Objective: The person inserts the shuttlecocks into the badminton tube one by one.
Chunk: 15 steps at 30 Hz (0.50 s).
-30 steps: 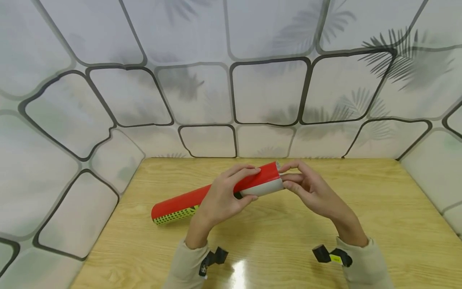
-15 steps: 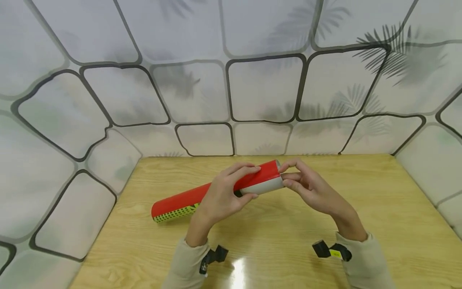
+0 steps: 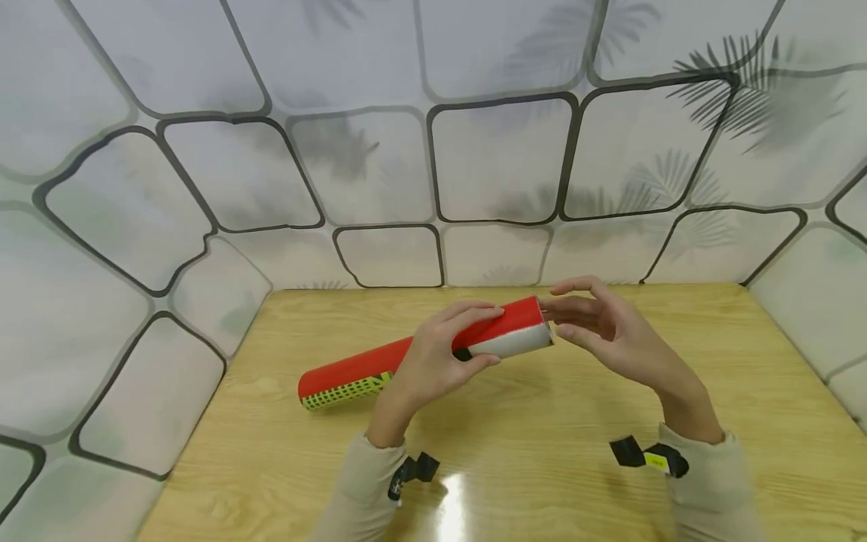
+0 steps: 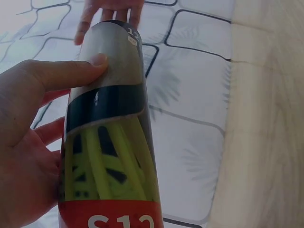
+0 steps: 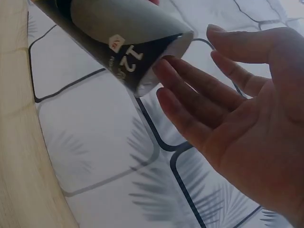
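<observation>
A long cylindrical tube (image 3: 359,369) slants up to the right over the table, red with a silver-grey part and a dotted yellow-green part. My left hand (image 3: 433,354) grips it around the right half, thumb on the near side and fingers over the top. The left wrist view shows the tube (image 4: 111,166) with "S12" lettering and the left thumb (image 4: 92,69) across its silver band. My right hand (image 3: 609,331) is at the tube's right end, fingers extended and thumb apart. In the right wrist view the fingertips (image 5: 166,71) are right at the tube's pale end, by the printed "12".
A wood-grain table (image 3: 542,452) lies under both hands. Behind it and on both sides stand walls (image 3: 501,165) patterned with stone outlines and leaf shadows. Black wrist cameras (image 3: 626,452) sit on both sleeves.
My right hand has drawn back slightly from the tube's end, its fingers opening out from a pinch-like curl. The left hand and tube have shifted a little to the right in view.
</observation>
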Motion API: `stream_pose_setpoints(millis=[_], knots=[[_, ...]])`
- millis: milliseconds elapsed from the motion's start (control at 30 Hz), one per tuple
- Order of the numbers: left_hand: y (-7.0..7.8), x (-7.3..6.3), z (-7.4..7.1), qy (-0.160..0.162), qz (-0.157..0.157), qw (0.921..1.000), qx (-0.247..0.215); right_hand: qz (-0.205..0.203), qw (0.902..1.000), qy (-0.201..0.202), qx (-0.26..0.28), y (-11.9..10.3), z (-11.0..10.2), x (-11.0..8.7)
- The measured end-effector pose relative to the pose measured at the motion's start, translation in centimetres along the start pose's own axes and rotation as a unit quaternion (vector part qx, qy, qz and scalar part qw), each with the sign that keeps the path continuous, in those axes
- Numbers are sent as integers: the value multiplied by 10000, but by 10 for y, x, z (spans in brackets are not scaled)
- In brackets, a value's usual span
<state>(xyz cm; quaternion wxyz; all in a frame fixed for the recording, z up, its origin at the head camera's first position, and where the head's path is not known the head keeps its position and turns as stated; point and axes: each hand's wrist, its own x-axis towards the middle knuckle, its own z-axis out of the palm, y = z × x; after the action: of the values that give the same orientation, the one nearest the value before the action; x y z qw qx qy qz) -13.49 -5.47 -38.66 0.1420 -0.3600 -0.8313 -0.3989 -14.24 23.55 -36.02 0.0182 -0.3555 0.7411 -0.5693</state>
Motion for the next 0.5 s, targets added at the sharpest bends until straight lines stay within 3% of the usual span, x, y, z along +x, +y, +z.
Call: stream_pose_setpoints(millis=[200, 333, 500], knots=[[-8, -2, 21, -240, -296, 9980, 512, -165, 9979, 246, -581, 6, -10, -9], [-13, -7, 38, -496, -493, 9924, 1017, 44, 9956, 378, -860, 18, -12, -22], [-19, -3, 56, -831, -316, 9828, 1618, 233, 9858, 709, -1506, 30, -15, -36]])
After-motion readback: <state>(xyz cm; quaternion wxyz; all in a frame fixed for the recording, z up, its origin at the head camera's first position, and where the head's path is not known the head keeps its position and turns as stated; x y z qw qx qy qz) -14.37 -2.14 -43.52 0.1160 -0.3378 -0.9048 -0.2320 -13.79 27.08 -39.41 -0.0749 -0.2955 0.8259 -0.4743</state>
